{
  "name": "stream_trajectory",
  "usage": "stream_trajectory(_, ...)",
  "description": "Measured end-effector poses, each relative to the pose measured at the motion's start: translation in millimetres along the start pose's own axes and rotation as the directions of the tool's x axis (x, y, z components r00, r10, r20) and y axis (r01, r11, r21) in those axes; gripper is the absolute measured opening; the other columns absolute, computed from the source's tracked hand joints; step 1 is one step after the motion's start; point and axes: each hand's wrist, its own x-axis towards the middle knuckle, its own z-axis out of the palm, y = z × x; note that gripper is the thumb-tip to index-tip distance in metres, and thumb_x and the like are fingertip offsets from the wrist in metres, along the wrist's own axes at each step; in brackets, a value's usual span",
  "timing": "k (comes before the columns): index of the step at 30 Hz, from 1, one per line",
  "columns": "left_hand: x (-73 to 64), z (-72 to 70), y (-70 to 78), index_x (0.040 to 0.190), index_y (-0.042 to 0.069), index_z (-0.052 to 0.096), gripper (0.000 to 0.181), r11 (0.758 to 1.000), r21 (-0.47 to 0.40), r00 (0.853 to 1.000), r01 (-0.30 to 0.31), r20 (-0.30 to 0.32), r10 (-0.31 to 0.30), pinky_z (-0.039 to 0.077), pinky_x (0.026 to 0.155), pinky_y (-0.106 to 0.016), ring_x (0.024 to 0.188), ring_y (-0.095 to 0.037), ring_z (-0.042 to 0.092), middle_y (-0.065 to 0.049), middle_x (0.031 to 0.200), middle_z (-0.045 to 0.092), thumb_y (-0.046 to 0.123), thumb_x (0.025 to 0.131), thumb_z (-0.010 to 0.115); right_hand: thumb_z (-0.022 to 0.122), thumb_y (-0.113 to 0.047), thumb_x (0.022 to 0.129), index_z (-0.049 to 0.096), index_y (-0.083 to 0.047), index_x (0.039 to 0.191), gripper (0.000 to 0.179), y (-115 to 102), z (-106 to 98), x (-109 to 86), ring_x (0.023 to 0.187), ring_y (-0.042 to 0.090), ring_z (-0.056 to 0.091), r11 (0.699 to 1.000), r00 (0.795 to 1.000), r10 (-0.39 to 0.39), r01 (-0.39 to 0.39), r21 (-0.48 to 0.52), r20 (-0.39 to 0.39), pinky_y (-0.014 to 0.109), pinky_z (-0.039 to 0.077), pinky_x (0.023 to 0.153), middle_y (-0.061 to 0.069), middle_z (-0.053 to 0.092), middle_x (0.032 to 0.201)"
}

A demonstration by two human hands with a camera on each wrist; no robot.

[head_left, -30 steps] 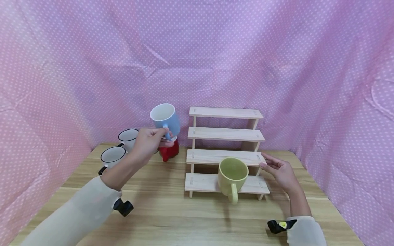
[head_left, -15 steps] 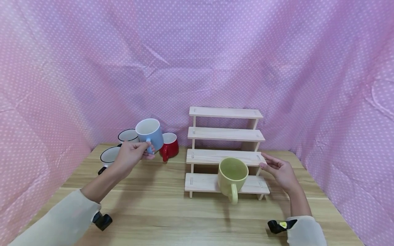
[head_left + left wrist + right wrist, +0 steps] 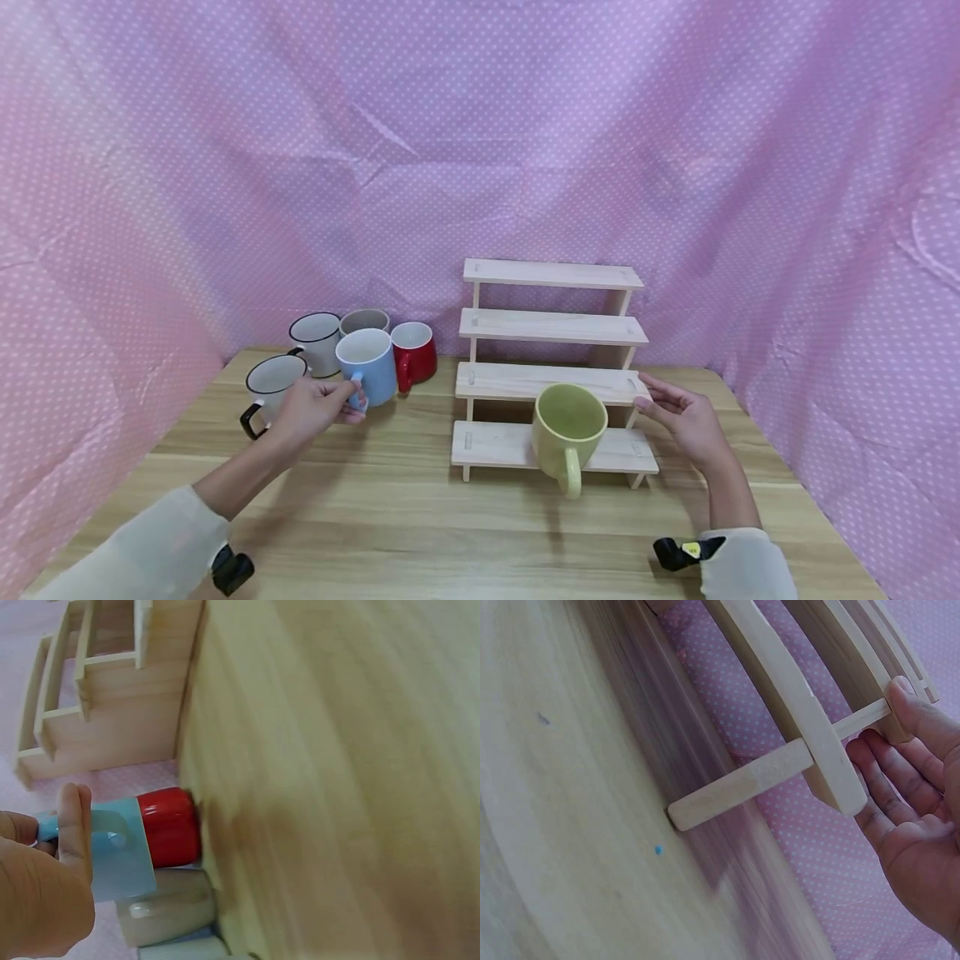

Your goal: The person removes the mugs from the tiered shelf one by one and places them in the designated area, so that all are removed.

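My left hand (image 3: 318, 408) pinches the handle of a light blue mug (image 3: 367, 367), upright at the left of the table. In the left wrist view its base looks raised above the tabletop, overlapping the red mug (image 3: 169, 827). A wooden tiered display stand (image 3: 495, 446) with stepped shelves stands right of centre. On its lowest shelf is a yellow-green mug (image 3: 562, 458), handle towards the front. My right hand (image 3: 690, 421) grips the right end of the second-lowest shelf; in the right wrist view the thumb lies on the board (image 3: 870, 682) and the fingers are beneath.
Two white mugs with black rims, a rear one (image 3: 322, 350) and a front one (image 3: 273, 387), stand at the left. A greyish mug (image 3: 365, 320) is behind the blue one. Pink dotted cloth (image 3: 480, 150) encloses the back and sides of the wooden table (image 3: 420, 533).
My left hand has moved left and down with the blue mug, from above the red mug to in front of the greyish one. The right hand keeps its hold on the stand.
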Motion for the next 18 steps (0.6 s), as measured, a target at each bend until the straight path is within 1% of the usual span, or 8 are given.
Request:
stream_trajectory(3,-2.3,1.3,-9.1,0.112,-0.01,0.073,0.034,1.0,0.003,1.0,0.013,-0.005,-0.013,0.059,0.083,-0.023,0.078,-0.016,0.075,-0.016,0.1,0.075,0.017,0.104,0.053,0.074,-0.023,0.096,0.054,0.0,0.145,0.057,0.7,0.1,0.5,0.097,0.002,0.07,1.0,1.0,-0.001,0.001,0.005,0.005,0.016,0.056,0.083,-0.007,0.071,0.105)
stream_trajectory(7,-5.2,1.8,-21.0,0.112,-0.013,0.072,0.033,1.0,-0.011,1.0,0.004,0.003,-0.004,0.059,0.078,-0.021,0.075,-0.014,0.073,-0.017,0.098,0.075,0.013,0.104,0.053,0.074,-0.023,0.097,0.054,0.001,0.145,0.057,0.2,0.6,1.2,0.097,0.001,0.069,1.0,1.0,-0.005,0.005,0.008,0.006,0.016,0.056,0.083,-0.009,0.071,0.104)
stream_trajectory(11,-7.6,1.3,-32.4,0.107,-0.013,0.073,0.033,1.0,0.022,1.0,0.007,-0.004,-0.007,0.057,0.077,-0.017,0.073,-0.013,0.073,-0.014,0.095,0.075,0.015,0.104,0.055,0.073,-0.022,0.097,0.054,0.002,0.144,0.056,0.6,0.2,1.7,0.096,0.0,0.069,1.0,1.0,-0.014,0.014,0.005,-0.001,0.015,0.056,0.083,-0.011,0.071,0.103)
stream_trajectory(15,-8.6,-0.7,-43.2,0.104,-0.011,0.075,0.033,0.999,0.053,1.0,0.011,-0.012,-0.011,0.057,0.076,-0.018,0.073,-0.013,0.073,-0.012,0.093,0.075,0.016,0.104,0.056,0.074,-0.021,0.097,0.054,0.002,0.145,0.056,1.6,-0.2,1.2,0.097,0.001,0.07,1.0,1.0,-0.016,0.016,0.012,0.003,0.016,0.056,0.083,-0.01,0.071,0.104)
stream_trajectory(18,-8.3,-4.0,-49.8,0.107,-0.01,0.075,0.032,0.998,0.06,1.0,0.007,-0.016,-0.006,0.059,0.076,-0.02,0.075,-0.013,0.073,-0.012,0.095,0.075,0.015,0.104,0.055,0.073,-0.021,0.097,0.054,0.001,0.145,0.057,1.9,-0.4,0.6,0.097,0.001,0.069,1.0,1.0,-0.019,0.019,0.01,0.005,0.016,0.056,0.083,-0.01,0.071,0.104)
